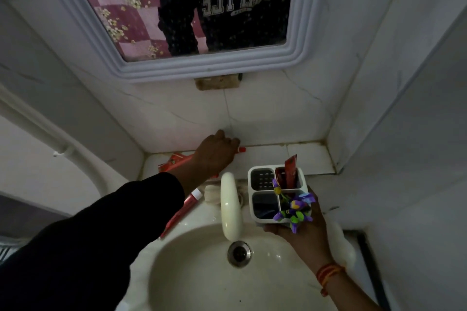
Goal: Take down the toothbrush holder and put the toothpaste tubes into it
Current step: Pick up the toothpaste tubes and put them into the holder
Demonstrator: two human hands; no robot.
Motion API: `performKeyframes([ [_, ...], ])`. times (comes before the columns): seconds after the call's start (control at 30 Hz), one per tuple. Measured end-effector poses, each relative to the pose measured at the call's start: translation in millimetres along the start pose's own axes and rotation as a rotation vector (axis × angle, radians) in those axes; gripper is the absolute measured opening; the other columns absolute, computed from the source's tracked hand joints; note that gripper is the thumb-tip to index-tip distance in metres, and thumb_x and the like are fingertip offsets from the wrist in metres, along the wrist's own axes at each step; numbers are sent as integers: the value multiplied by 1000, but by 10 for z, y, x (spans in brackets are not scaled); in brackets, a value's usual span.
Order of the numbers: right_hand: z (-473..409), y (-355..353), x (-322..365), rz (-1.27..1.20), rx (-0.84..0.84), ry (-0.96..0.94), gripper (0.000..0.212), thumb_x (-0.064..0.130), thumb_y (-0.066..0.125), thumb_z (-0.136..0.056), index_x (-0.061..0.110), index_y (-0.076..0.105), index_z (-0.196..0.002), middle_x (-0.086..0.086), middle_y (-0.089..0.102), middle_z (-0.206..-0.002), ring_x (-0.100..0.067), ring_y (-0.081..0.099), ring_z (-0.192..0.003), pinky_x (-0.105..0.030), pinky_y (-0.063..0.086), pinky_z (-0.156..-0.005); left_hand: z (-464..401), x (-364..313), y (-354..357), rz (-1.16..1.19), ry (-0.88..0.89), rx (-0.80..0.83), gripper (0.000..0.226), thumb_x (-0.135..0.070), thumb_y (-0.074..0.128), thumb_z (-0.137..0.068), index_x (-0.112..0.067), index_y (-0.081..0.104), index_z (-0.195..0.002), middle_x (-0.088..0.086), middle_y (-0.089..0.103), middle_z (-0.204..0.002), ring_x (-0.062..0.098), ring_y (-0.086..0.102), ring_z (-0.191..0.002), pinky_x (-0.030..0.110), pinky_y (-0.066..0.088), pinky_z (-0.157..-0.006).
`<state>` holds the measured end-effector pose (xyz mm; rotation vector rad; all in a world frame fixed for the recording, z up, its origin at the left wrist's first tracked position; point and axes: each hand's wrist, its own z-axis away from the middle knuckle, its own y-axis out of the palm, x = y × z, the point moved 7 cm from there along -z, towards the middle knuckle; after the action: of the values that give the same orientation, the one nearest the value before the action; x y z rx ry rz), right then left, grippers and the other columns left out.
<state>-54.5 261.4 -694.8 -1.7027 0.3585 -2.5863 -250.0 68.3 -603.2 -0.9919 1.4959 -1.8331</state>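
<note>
Dim bathroom, white marble-tiled walls [265, 113], framed mirror [202, 7], cream sink [202, 272], white tap [230, 207]

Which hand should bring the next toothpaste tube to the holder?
Left. The left hand already lies on the red toothpaste tube on the ledge; the right hand is holding the white plastic toothbrush holder.

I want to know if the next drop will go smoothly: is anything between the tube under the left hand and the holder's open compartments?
Nothing visible blocks it. The left hand is on a red toothpaste tube on the ledge; the right hand holds the toothbrush holder right of the tap. One compartment already holds red tubes.
</note>
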Motion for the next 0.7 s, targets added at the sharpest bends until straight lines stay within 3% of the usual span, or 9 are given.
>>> performKeyframes([
  [0.07,21,3,37,-14,15,-25,62,16,91,-72,-4,63,-123,0,69,-93,18,67,-76,-1,52,-63,-17,-117,-237,99,65,-52,39,-34,47,-102,-16,53,-137,10,66,-116,31,60,-106,37,48,-77],
  [0.13,58,24,134,-61,45,-54,54,4,86,-76,-1,60,-122,3,68,-100,15,69,-76,-10,59,-67,-16,-238,-486,195,139,-8,40,-43,47,-102,-25,55,-137,4,63,-114,25,64,-97,33,47,-73],
  [0.23,103,-7,370,-59,-8,-183,78,-27,80,-65,4,48,-129,2,62,-119,17,67,-92,-5,56,-65,37,-364,-947,157,123,223,45,-54,61,-92,-32,63,-131,-5,63,-104,14,62,-90,29,47,-68],
  [0.33,101,-53,316,-49,-25,-185,84,-12,91,-62,7,50,-132,0,66,-121,9,66,-104,-12,59,-75,193,-488,-1503,76,85,343,43,-55,72,-84,-28,73,-117,-9,72,-84,5,67,-66,21,48,-57],
  [0.4,123,-46,258,1,-7,-150,88,19,96,-63,12,50,-138,1,67,-123,-2,69,-105,-31,63,-85,317,-641,-1713,87,100,423,39,-50,69,-90,-20,74,-113,-9,70,-73,2,67,-59,19,48,-55],
  [0.47,186,-45,326,76,-6,-165,101,43,97,-55,16,50,-140,5,68,-122,2,67,-104,-31,60,-92,449,-851,-1703,100,116,542,32,-41,69,-93,-12,74,-106,-7,68,-70,5,69,-62,21,56,-65],
  [0.53,197,-46,361,23,-5,-135,94,18,100,-54,10,51,-133,6,67,-116,12,66,-98,-12,58,-81,546,-1060,-1591,57,131,543,25,-35,75,-88,-12,68,-87,-5,66,-66,10,70,-68,26,60,-77],
  [0.6,213,-26,477,-73,-9,-172,80,-20,91,-53,1,53,-120,5,65,-105,21,65,-85,1,51,-63,594,-1215,-1468,39,112,469,27,-30,83,-80,-13,64,-89,-4,61,-69,12,66,-69,29,58,-72],
  [0.7,215,-19,554,-102,-25,-216,77,-23,91,-48,7,56,-109,7,67,-100,18,67,-88,2,50,-65,589,-1284,-1332,104,99,389,31,-37,83,-79,-14,62,-84,-4,54,-68,15,59,-70,31,56,-70],
])
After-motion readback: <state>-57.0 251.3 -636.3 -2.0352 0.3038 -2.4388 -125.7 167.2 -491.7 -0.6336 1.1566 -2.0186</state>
